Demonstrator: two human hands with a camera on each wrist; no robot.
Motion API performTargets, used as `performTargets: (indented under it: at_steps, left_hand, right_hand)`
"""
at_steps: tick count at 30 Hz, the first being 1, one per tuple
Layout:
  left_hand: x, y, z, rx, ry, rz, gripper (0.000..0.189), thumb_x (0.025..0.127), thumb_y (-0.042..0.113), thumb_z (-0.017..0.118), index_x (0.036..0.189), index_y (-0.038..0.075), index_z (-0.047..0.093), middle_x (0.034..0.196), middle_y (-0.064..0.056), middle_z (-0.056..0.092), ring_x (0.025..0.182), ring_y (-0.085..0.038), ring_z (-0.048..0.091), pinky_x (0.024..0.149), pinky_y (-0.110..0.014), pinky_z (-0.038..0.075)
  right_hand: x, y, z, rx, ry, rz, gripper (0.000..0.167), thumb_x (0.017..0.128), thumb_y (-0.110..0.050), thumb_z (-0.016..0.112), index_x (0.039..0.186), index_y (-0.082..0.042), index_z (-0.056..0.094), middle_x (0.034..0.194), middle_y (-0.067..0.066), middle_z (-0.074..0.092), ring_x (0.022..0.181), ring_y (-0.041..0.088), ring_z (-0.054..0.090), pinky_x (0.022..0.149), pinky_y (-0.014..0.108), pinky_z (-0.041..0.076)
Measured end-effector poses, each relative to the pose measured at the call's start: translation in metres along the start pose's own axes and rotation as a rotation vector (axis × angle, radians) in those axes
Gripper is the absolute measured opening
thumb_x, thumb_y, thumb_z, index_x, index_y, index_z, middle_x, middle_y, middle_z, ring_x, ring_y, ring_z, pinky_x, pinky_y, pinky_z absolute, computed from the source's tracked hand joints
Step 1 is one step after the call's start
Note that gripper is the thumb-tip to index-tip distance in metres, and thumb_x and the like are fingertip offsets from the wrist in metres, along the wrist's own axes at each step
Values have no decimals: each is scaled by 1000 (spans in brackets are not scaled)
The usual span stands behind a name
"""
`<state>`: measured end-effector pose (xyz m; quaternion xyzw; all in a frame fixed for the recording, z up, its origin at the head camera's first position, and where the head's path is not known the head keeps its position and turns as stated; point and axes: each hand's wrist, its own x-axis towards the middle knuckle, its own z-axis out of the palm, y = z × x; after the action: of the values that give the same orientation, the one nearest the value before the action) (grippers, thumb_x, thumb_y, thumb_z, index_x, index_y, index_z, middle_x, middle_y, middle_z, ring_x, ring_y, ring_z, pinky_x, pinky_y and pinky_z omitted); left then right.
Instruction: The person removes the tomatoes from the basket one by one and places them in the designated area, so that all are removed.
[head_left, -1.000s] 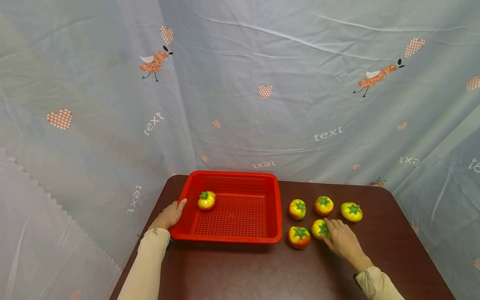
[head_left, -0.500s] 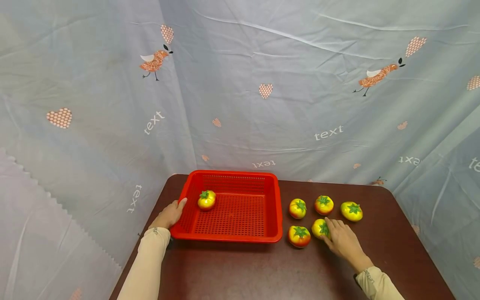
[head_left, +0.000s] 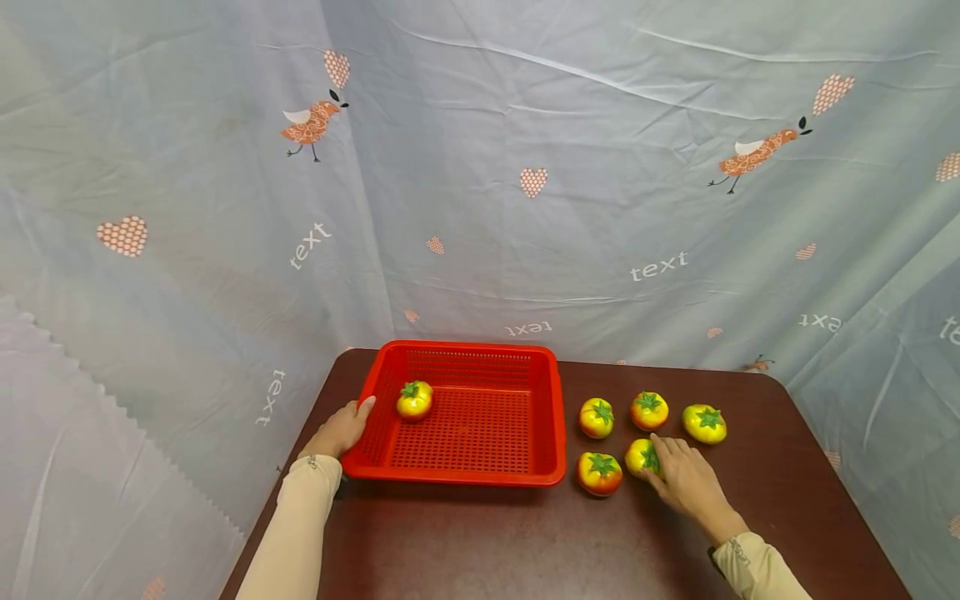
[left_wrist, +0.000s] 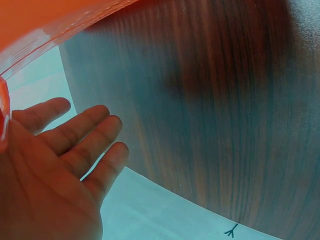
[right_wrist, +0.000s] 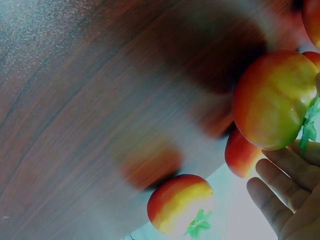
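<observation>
My left hand point(head_left: 342, 428) rests at the left side of the red plastic basket point(head_left: 465, 480), its thumb over the rim. In the left wrist view its other fingers point(left_wrist: 95, 142) are straight and spread outside the basket. One yellow-red tomato point(head_left: 414, 402) with a green calyx sits in the basket's left part. On the table, my right hand point(head_left: 686, 479) holds another tomato point(head_left: 640, 457) between thumb and fingers. The right wrist view shows this tomato point(right_wrist: 272, 102) near the fingertips, the remaining fingers loosely extended. Part of it is hidden by the hand.
Several more tomatoes surround the right hand: one front left point(head_left: 599, 474), one behind it point(head_left: 597, 417), one at the back point(head_left: 648, 410), one back right point(head_left: 704, 423). The dark brown table point(head_left: 480, 542) meets a patterned grey-blue curtain point(head_left: 480, 167) behind.
</observation>
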<state>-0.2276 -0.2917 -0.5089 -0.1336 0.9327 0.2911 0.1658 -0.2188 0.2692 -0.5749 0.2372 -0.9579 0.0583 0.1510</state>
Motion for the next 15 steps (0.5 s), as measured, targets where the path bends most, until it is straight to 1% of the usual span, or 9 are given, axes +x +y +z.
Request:
performTargets:
  at_steps: [5,8,11,15]
  left_hand:
    - [-1,0,-1,-5,-4,-6,77,103,56,24,143,-10,29,119,-27,53,101,-37,56,98,-59,43]
    - [0,0,-1,3,6,3,79,102,57,23,143,-10,29,120,-28,53,102,-39,56,99,-60,42]
    - [-1,0,-1,12,22,13,83,101,61,22,142,-10,31,121,-28,53,103,-40,55,100,-60,41]
    - [-1,1,-2,13,21,14,85,100,63,20,143,-10,31,123,-28,52,104,-40,55,101,-60,40]
  right_hand:
    - [3,0,-3,-3,-1,11,59,82,-27,79,123,9,58,113,24,65,104,38,61,87,52,50]
    - [6,1,-5,-5,25,3,58,82,-26,78,123,10,59,113,24,65,104,38,61,88,52,50]
    - [10,4,-7,-6,69,-29,58,80,-24,80,120,10,59,110,24,66,101,39,61,87,52,50]
    - [17,8,-11,-11,110,-79,59,77,-22,82,119,10,57,107,24,66,98,38,62,85,51,52]
